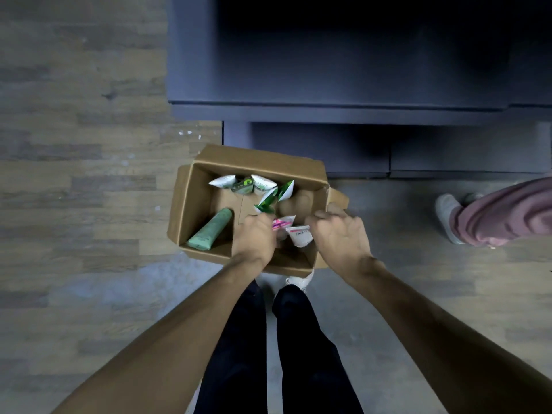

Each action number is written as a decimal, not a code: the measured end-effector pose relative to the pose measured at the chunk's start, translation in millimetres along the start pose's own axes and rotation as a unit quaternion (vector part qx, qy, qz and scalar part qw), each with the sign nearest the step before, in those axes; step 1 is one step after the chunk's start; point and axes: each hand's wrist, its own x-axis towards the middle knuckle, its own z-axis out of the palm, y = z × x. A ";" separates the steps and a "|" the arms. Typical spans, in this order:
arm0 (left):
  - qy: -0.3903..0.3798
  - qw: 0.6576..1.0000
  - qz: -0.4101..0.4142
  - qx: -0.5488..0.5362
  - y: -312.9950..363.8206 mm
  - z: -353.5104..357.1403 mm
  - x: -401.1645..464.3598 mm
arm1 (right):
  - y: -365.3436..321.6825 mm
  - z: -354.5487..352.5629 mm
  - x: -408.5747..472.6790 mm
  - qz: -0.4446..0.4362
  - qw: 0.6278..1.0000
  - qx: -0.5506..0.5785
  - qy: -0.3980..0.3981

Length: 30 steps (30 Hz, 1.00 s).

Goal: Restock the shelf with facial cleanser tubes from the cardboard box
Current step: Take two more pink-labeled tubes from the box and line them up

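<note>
Both hands down in the open brown cardboard box [191, 204], my left hand [254, 234] curls around green-and-white tubes [270, 201], my right hand [340, 234] around a white one [299, 236]; next, lift them to the dark shelf [328, 112] beyond.

i seem to be in a shop. a dark, bare shelf unit [343, 112] stands on wood-look flooring [74, 144], and an open cardboard box [191, 204] of cleanser tubes [210, 228] sits before it. another person's leg [501, 213] shows nearby.
</note>
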 end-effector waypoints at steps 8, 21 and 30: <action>0.025 0.997 0.058 0.034 33.0 -107.2 -53.5 | 23.2 -105.1 -16.0 0.035 0.998 -0.019 0.039; 0.105 0.987 0.110 0.051 101.0 -299.3 -118.1 | 53.1 -294.5 -16.5 0.000 0.992 0.013 0.128; 0.175 0.968 0.161 0.078 136.8 -396.7 -158.8 | 75.5 -401.2 -22.3 -0.004 0.983 0.009 0.183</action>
